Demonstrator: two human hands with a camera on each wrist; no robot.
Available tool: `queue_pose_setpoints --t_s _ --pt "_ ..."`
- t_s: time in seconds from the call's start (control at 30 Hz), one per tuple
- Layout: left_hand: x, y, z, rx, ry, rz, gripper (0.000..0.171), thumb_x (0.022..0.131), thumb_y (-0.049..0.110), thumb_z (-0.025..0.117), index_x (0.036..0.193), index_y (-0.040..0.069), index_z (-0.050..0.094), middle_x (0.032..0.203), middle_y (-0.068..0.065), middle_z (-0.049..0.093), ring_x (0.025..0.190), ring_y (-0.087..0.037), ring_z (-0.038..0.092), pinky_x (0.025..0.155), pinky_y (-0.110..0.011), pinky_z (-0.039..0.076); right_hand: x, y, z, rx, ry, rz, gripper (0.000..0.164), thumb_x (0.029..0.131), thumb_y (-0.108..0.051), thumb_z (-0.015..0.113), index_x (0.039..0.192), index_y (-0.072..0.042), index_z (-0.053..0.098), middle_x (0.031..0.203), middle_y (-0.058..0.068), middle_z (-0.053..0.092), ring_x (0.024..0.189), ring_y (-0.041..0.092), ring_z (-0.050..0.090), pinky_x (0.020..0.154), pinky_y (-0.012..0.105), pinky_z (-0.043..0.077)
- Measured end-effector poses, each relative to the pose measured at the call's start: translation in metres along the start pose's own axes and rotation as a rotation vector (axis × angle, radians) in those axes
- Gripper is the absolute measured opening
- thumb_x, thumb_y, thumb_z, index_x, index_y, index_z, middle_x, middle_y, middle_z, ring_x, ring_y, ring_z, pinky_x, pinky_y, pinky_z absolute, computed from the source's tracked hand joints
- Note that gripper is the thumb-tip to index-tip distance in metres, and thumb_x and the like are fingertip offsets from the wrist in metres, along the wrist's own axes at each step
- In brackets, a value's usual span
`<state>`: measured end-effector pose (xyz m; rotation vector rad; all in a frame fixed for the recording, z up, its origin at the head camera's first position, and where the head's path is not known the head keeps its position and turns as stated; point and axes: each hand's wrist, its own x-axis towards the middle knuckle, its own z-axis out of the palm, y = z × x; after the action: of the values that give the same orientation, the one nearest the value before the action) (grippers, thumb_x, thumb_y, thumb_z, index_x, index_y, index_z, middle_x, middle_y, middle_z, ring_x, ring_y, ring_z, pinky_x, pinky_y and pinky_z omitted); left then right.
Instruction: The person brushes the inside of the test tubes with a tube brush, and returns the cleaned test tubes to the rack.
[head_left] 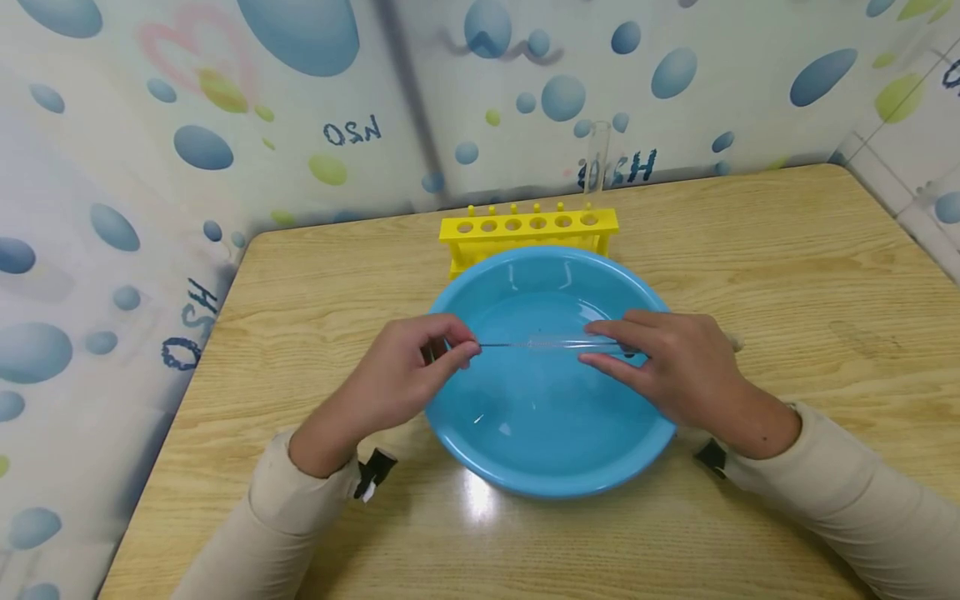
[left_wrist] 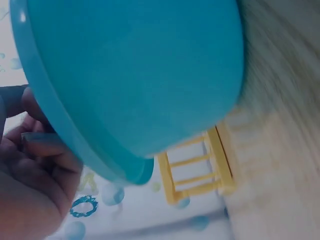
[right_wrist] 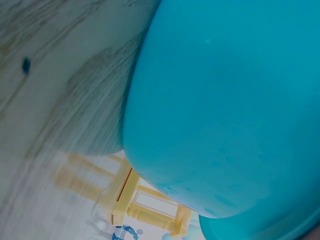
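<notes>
Over the blue basin point(head_left: 551, 492), my left hand point(head_left: 408, 358) pinches the thin wire of a test tube brush point(head_left: 498, 344) between thumb and fingertips. The wire runs right into a clear glass test tube point(head_left: 562, 343), held level, with pale bristles inside it. My right hand point(head_left: 686, 358) holds the tube from the other end, thumb below and fingers above. Water with light glints shows in the basin. In the left wrist view, my left hand point(left_wrist: 40, 165) is beside the basin's rim point(left_wrist: 65, 115), its fingertips partly hidden. The basin's side point(right_wrist: 225, 110) fills much of the right wrist view.
A yellow test tube rack point(head_left: 528, 227) stands directly behind the basin, with a clear tube point(head_left: 597, 158) upright at its right end. A small pale thing point(head_left: 735, 342) shows just past my right hand. The wooden table point(head_left: 337, 275) meets a patterned wall point(head_left: 300, 100) behind.
</notes>
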<state>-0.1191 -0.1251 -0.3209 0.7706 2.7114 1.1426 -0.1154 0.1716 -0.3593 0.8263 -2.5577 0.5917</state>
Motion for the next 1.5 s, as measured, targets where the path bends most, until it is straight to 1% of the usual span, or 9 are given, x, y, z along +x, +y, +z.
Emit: queue_pose_setpoints --t_s 0.13,0.23,0.37,0.5,0.67,0.77,1.03,1.3,1.5 --pt "0.000 -0.002 0.000 0.129 0.073 0.160 0.010 0.089 0.025 0.061 0.090 0.017 0.066 0.077 0.010 0.061 0.063 -0.004 0.049 0.051 -0.021 0.043 0.000 0.000 0.000 0.000 0.000 0.007 0.035 0.074 -0.044 0.072 0.102 -0.023 0.071 0.066 -0.009 0.060 0.053 0.000 0.045 0.044 0.017 0.032" --pt "-0.001 -0.003 0.002 0.170 0.082 0.217 0.008 0.089 0.024 0.061 0.088 0.017 0.065 0.076 0.010 0.060 0.058 -0.002 0.045 0.049 -0.019 0.040 0.000 0.000 0.000 0.005 0.006 0.004 0.035 0.074 -0.044 0.073 0.102 -0.023 0.071 0.066 -0.009 0.060 0.053 0.001 0.047 0.044 0.017 0.032" --pt "0.000 -0.004 0.007 0.194 0.028 0.223 0.013 0.090 0.031 0.058 0.083 0.021 0.062 0.073 0.012 0.056 0.054 -0.003 0.041 0.049 -0.019 0.037 0.000 0.000 0.000 0.011 -0.001 0.001 0.035 0.074 -0.045 0.072 0.101 -0.023 0.071 0.067 -0.008 0.062 0.054 0.003 0.052 0.045 0.017 0.035" --pt "0.000 -0.006 0.010 0.217 -0.014 0.238 0.017 0.089 0.035 0.059 0.079 0.022 0.064 0.069 0.013 0.055 0.056 -0.002 0.041 0.049 -0.018 0.036 0.000 0.000 0.001 0.003 -0.022 -0.004 0.035 0.074 -0.046 0.072 0.101 -0.024 0.071 0.068 -0.008 0.063 0.055 0.004 0.054 0.046 0.017 0.035" --pt "0.001 -0.009 0.011 0.199 -0.010 0.279 0.015 0.086 0.027 0.065 0.073 0.020 0.065 0.065 0.013 0.054 0.055 -0.001 0.041 0.049 -0.017 0.036 0.001 0.001 0.000 -0.013 -0.040 -0.028 0.035 0.075 -0.047 0.070 0.102 -0.024 0.071 0.072 -0.008 0.066 0.056 0.005 0.056 0.045 0.016 0.033" --pt "0.001 -0.010 0.010 0.169 -0.020 0.287 0.017 0.086 0.027 0.064 0.072 0.020 0.065 0.064 0.013 0.055 0.056 -0.001 0.043 0.049 -0.017 0.037 0.001 0.001 -0.001 -0.015 -0.049 -0.043 0.036 0.076 -0.048 0.069 0.103 -0.025 0.070 0.071 -0.008 0.065 0.055 0.003 0.054 0.045 0.016 0.033" --pt "-0.005 -0.015 0.006 0.066 -0.063 0.259 0.014 0.086 0.021 0.066 0.072 0.017 0.067 0.065 0.007 0.060 0.057 -0.003 0.046 0.049 -0.018 0.041 0.001 0.000 -0.001 0.011 -0.065 -0.065 0.035 0.077 -0.048 0.068 0.103 -0.024 0.070 0.071 -0.008 0.064 0.054 0.003 0.053 0.044 0.015 0.033" --pt "-0.008 -0.018 0.004 0.044 -0.090 0.277 0.013 0.085 0.016 0.066 0.071 0.014 0.066 0.063 0.009 0.055 0.054 -0.003 0.045 0.048 -0.017 0.040 -0.001 0.000 0.001 0.014 -0.036 -0.086 0.036 0.077 -0.049 0.067 0.102 -0.024 0.071 0.067 -0.009 0.062 0.052 -0.001 0.046 0.043 0.015 0.031" --pt "-0.009 -0.020 0.001 0.057 -0.083 0.278 0.014 0.086 0.019 0.066 0.072 0.016 0.066 0.063 0.010 0.055 0.055 -0.003 0.044 0.048 -0.018 0.039 -0.001 0.000 0.001 0.025 -0.025 -0.096 0.036 0.077 -0.049 0.068 0.103 -0.024 0.071 0.067 -0.009 0.062 0.052 0.000 0.047 0.043 0.014 0.031"
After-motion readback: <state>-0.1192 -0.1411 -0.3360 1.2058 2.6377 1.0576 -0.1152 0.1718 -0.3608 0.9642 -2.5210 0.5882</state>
